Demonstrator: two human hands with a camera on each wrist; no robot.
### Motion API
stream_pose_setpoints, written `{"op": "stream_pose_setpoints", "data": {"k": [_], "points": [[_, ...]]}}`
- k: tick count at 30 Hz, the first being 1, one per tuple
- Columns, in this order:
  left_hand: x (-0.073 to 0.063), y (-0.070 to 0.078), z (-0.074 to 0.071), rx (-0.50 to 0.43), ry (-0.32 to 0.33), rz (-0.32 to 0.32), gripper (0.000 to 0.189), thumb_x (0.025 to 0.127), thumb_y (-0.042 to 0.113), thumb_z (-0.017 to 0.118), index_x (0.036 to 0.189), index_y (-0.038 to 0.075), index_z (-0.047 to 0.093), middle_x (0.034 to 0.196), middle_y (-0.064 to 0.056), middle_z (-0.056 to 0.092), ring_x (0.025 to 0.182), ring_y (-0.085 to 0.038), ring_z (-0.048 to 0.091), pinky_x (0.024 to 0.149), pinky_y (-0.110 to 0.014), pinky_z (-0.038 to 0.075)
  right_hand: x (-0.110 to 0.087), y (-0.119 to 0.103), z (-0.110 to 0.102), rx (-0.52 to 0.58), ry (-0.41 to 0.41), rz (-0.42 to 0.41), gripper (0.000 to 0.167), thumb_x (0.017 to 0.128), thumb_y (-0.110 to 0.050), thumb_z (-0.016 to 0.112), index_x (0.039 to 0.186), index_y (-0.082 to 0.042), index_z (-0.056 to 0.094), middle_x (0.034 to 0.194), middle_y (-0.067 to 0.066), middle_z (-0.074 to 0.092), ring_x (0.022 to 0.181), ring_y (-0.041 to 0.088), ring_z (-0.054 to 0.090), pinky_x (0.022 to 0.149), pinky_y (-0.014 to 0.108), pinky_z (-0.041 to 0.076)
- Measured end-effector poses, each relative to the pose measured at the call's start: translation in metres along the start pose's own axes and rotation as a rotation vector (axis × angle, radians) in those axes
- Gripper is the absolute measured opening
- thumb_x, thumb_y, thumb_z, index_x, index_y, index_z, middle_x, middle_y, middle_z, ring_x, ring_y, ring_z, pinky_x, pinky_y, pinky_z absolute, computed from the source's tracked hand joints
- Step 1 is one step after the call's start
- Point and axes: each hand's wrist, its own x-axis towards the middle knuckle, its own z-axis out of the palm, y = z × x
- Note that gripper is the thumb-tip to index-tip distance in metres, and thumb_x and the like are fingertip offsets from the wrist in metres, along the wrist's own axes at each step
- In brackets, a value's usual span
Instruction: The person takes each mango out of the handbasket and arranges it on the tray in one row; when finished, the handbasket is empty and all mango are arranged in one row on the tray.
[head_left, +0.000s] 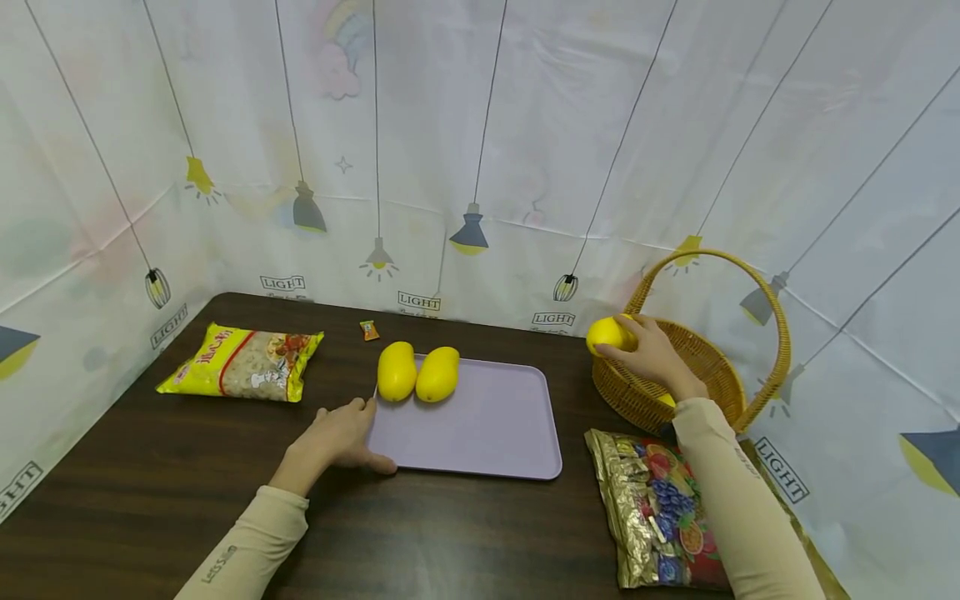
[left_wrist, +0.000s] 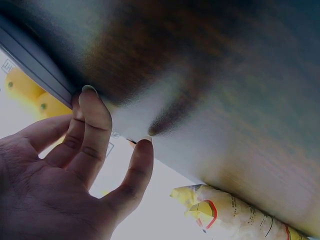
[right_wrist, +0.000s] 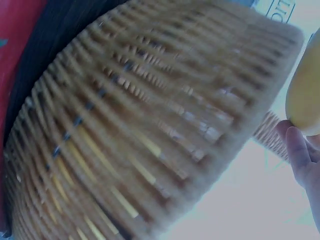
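- Your right grip (head_left: pixel 654 354) pinches one yellow mango (head_left: pixel 604 336) by the wicker basket (head_left: pixel 628 398).
- Your left grip (head_left: pixel 337 435), loosely spread, touches the tray (head_left: pixel 487 425) left of the basket.
- The mango's probably light and slippery; hold its fat middle.

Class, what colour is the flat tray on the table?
Pale purple; the tray shows best in the head view.

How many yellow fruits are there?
4: two fruits on the tray, one fruit in the right hand, one mostly hidden fruit inside the basket, where others may hide.
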Motion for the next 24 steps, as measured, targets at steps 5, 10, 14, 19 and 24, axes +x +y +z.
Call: {"op": "stream_pose_setpoints", "data": {"k": [5,10,14,19,24], "points": [[0.001,0.0,0.001,0.0,0.002,0.0,0.118,0.067,0.069,0.08,0.149,-0.006,0.041,0.145,-0.026,0.051,0.129,-0.039,0.055,0.101,-0.068,0.039,0.0,-0.012,0.006,-0.003,0.002,-0.035,0.086,0.094,-0.057,0.06,0.157,-0.006,0.031,0.161,0.031,0.02,0.147,0.055,0.023,0.114,0.07,0.027],[0.001,0.0,0.003,0.004,0.006,0.006,0.118,0.067,0.07,0.08,0.149,-0.006,0.041,0.145,-0.026,0.051,0.129,-0.039,0.055,0.1,-0.068,0.039,-0.003,-0.025,0.016,0.017,-0.009,-0.079,0.085,0.094,-0.054,0.063,0.158,-0.008,0.031,0.162,0.028,0.021,0.146,0.053,0.025,0.113,0.069,0.03],[0.002,-0.001,0.003,0.006,0.008,0.006,0.118,0.067,0.07,0.08,0.149,-0.006,0.041,0.145,-0.025,0.051,0.129,-0.039,0.055,0.1,-0.069,0.039,-0.002,-0.035,0.025,0.029,-0.008,-0.129,0.083,0.093,-0.051,0.066,0.157,-0.009,0.034,0.161,0.024,0.026,0.144,0.049,0.031,0.112,0.067,0.034],[0.002,-0.001,0.002,0.009,0.004,0.007,0.118,0.068,0.07,0.079,0.149,-0.006,0.04,0.145,-0.026,0.051,0.13,-0.039,0.055,0.101,-0.069,0.039,0.001,-0.052,0.038,0.039,-0.016,-0.189,0.081,0.091,-0.048,0.069,0.156,-0.011,0.037,0.16,0.023,0.029,0.142,0.049,0.035,0.11,0.066,0.036],[0.001,-0.001,0.001,0.007,0.003,0.012,0.119,0.068,0.07,0.08,0.149,-0.007,0.04,0.146,-0.026,0.05,0.131,-0.04,0.054,0.101,-0.07,0.038,0.004,-0.071,0.055,0.046,-0.033,-0.22,0.078,0.09,-0.048,0.071,0.154,-0.014,0.041,0.161,0.021,0.031,0.144,0.048,0.035,0.112,0.067,0.034]]}}
